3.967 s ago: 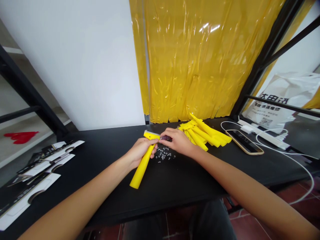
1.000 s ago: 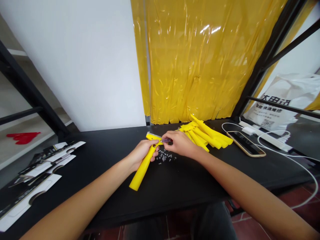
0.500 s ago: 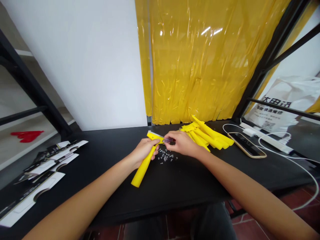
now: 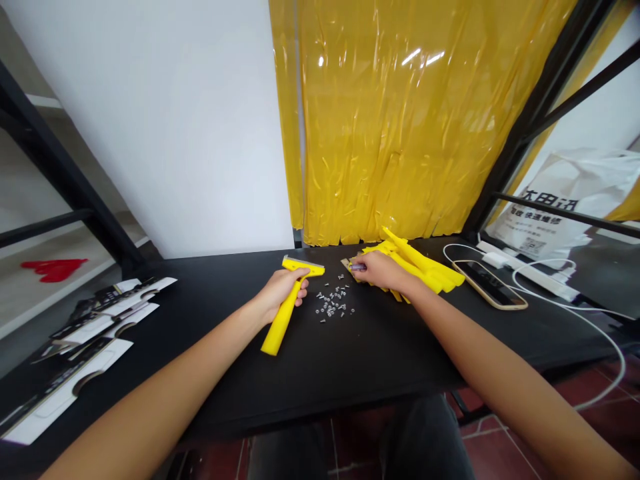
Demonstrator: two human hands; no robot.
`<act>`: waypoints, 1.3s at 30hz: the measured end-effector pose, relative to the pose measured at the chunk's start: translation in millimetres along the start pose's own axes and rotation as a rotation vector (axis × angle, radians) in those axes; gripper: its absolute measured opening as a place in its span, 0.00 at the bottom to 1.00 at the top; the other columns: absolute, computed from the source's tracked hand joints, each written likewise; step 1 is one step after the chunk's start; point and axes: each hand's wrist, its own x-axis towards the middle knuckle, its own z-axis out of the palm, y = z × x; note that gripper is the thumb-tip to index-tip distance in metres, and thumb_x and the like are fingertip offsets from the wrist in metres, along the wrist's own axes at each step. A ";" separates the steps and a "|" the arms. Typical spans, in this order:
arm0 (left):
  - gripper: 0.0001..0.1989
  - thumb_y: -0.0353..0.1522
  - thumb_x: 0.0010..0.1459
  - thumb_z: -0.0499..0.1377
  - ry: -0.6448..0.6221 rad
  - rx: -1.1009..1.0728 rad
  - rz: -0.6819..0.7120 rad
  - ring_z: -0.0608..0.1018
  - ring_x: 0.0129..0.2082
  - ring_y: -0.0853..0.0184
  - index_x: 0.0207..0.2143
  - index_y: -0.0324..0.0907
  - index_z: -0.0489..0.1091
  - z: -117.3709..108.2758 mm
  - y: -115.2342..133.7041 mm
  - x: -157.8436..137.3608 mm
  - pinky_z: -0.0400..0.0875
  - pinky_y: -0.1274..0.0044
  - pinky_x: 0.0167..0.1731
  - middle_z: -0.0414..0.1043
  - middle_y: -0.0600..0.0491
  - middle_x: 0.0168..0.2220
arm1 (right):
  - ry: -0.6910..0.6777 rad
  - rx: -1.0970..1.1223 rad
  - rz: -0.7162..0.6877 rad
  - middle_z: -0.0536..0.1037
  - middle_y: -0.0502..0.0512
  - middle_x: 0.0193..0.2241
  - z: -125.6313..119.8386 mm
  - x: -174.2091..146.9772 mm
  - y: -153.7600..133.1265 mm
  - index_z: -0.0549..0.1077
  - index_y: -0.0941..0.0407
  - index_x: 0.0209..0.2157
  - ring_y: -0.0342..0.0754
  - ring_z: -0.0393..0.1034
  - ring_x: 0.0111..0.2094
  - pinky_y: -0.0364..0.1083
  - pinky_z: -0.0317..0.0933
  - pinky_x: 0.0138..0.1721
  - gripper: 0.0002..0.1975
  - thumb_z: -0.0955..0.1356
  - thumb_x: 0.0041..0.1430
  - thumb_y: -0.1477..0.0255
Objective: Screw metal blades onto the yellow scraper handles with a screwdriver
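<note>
My left hand [image 4: 286,291] is closed around the upper handle of a yellow scraper [image 4: 280,327]. The scraper's wide head, with a grey metal strip along its far edge, points away from me. Closed at the left edge of a pile of yellow scrapers [image 4: 425,267], my right hand [image 4: 383,270] holds a small screwdriver [image 4: 358,267] with a purplish handle. Its tip is too small to make out. Small loose screws and nuts [image 4: 331,303] lie scattered on the black table between my hands.
Flat black-and-white cardboard sleeves [image 4: 105,373] are stacked on the left of the black table [image 4: 300,387]. A phone [image 4: 493,283], a white power strip [image 4: 535,270] and cables lie at the right. Yellow plastic film [image 4: 390,133] hangs behind.
My right hand has moved right with the screwdriver, off the scraper's head to the yellow pile. My left hand has shifted slightly left, and the scraper's head has turned a little.
</note>
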 end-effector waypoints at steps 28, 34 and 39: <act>0.17 0.38 0.58 0.63 -0.218 0.123 -0.015 0.61 0.12 0.73 0.20 0.41 0.65 11.6 2.3 -9.3 0.55 0.79 0.12 0.58 0.57 0.13 | 0.178 0.411 -0.155 0.79 0.53 0.30 -1.7 -7.6 -50.9 0.79 0.58 0.35 0.45 0.70 0.31 0.43 0.59 0.33 0.19 0.62 0.68 0.60; 0.18 0.41 0.59 0.62 -0.295 0.219 0.023 0.63 0.12 0.73 0.22 0.40 0.68 11.8 -1.5 -14.5 0.55 0.79 0.12 0.61 0.56 0.15 | 0.017 0.536 -0.153 0.68 0.46 0.20 -4.1 -10.1 -56.1 0.75 0.58 0.26 0.41 0.59 0.24 0.42 0.51 0.26 0.19 0.65 0.64 0.60; 0.20 0.44 0.59 0.62 -0.313 0.271 0.033 0.63 0.12 0.74 0.21 0.41 0.67 11.2 -0.9 -15.7 0.55 0.79 0.13 0.60 0.57 0.15 | -0.135 0.796 -0.084 0.68 0.46 0.22 -5.0 -7.4 -51.5 0.76 0.58 0.30 0.41 0.58 0.25 0.42 0.52 0.29 0.18 0.68 0.59 0.56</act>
